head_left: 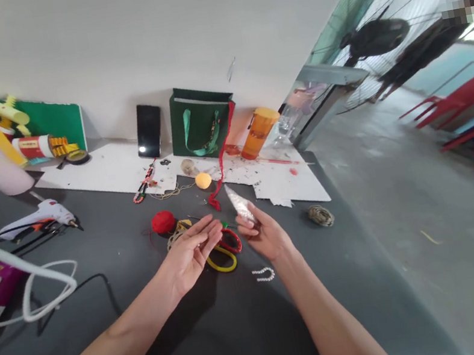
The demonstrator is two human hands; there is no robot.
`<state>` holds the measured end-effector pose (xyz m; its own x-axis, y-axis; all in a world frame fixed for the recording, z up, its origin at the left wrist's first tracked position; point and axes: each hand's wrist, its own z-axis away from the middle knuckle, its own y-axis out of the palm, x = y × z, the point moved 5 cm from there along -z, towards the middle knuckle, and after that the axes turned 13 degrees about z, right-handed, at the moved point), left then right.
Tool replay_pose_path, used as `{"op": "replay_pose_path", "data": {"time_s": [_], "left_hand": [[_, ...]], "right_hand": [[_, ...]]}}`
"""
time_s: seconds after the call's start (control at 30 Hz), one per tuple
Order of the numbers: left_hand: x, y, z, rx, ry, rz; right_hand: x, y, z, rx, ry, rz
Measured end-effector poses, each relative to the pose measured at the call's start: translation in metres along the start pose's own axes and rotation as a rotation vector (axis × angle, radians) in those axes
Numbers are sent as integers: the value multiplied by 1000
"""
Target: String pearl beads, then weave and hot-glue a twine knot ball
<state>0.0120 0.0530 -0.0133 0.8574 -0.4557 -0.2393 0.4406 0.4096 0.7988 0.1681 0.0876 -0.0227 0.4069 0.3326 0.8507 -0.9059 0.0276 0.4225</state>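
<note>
My right hand (270,236) is closed on a small clear plastic bag (240,204) that looks to have pale contents, too blurred to name. Palm up, my left hand (195,251) is beside it with fingers stretched out; whether tiny things lie in the palm I cannot make out. Under and between the hands are scissors (223,261) with yellow and red handles, partly hidden by my left fingers. A short curved string of white beads (264,275) lies on the dark table just below my right hand. Red yarn (163,222) sits beyond my left hand.
A glue gun (48,215) and white and black cables (48,278) occupy the left. Behind stand a phone (149,130), a green paper bag (200,126) and an orange bottle (259,132). A twine bundle (320,216) lies near the table's right edge.
</note>
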Motion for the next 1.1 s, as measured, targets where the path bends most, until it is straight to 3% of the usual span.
{"op": "replay_pose_path", "data": {"time_s": [0.2, 0.37, 0.53, 0.87, 1.1], "left_hand": [[-11, -3, 2, -64, -23, 2], [-13, 1, 4, 29, -94, 32], [-10, 1, 4, 50, -110, 32], [-6, -3, 4, 4, -161, 51], [-14, -4, -1, -29, -100, 46]], "right_hand": [[30, -33, -40, -68, 46, -80], [29, -42, -75, -142, 115, -133], [22, -40, -96, -230, 157, -158], [23, -30, -85, -329, 198, -72], [42, -28, -58, -411, 84, 154]]}}
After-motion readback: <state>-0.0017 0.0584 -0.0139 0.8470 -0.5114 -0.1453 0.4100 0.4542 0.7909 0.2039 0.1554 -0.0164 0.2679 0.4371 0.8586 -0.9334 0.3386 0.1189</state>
